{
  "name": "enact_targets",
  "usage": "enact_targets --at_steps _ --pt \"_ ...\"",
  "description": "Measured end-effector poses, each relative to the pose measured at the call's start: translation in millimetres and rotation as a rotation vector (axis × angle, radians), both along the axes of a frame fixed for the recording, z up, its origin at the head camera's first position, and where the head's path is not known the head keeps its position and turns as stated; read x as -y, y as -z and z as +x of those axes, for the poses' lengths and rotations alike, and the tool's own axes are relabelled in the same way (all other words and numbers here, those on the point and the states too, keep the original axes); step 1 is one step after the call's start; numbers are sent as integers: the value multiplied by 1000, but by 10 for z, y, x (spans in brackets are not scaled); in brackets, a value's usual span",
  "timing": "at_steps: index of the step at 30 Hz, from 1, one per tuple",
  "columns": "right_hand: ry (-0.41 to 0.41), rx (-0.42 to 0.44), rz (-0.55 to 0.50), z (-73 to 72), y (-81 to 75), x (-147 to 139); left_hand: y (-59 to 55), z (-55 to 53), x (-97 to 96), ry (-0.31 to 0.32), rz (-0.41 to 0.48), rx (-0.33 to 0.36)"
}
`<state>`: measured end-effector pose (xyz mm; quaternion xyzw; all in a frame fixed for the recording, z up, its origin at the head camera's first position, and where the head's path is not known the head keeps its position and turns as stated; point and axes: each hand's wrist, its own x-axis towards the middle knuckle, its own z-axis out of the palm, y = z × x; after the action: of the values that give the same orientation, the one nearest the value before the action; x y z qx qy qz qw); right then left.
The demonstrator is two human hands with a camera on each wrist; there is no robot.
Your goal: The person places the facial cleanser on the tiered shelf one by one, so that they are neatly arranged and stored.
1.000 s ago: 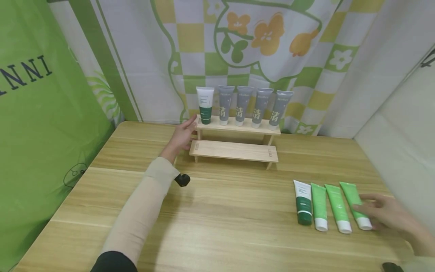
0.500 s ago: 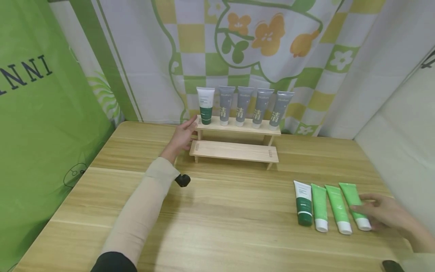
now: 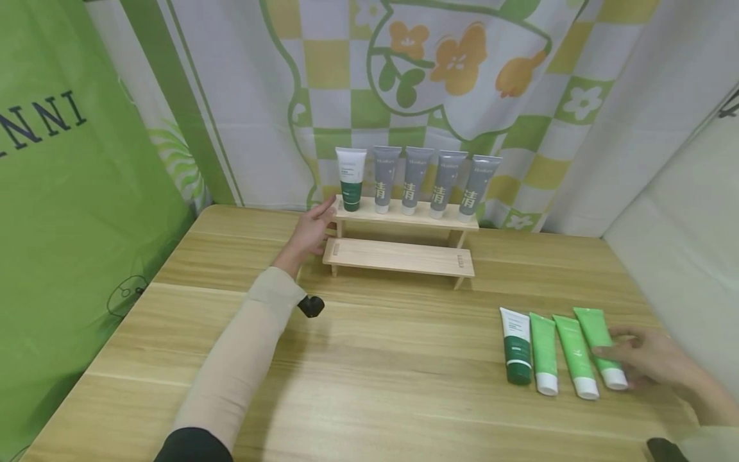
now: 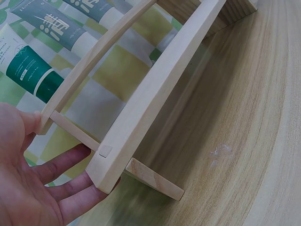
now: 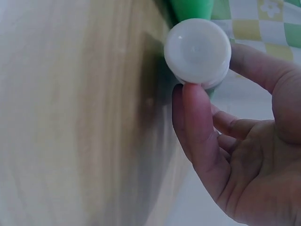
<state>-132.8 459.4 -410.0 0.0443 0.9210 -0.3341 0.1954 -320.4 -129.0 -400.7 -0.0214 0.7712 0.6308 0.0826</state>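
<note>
My left hand grips the left end of a two-tier wooden display stand. In the left wrist view its thumb lies at the upper board's end, while fingers curl at the lower board. My right hand pinches the rightmost light-green squeeze tube, thumb over it and fingers at its far side. Up close, the right wrist view shows that tube's white cap between thumb and fingers. Left of it lie two more green tubes and a white-and-dark-green tube.
On the upper tier stand another white-and-dark-green tube and several grey tubes, caps down. The wooden table runs back to a patterned curtain. A white wall or cloth borders the right side.
The rightmost green tube has shifted slightly left, toward its neighbour, with my right hand on it. My left hand keeps its hold on the stand.
</note>
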Motion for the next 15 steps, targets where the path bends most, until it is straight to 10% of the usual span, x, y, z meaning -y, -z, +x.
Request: enact_targets --at_steps 15 --pt "-43 -118 -16 -124 -344 487 -9 18 -1 7 -11 -7"
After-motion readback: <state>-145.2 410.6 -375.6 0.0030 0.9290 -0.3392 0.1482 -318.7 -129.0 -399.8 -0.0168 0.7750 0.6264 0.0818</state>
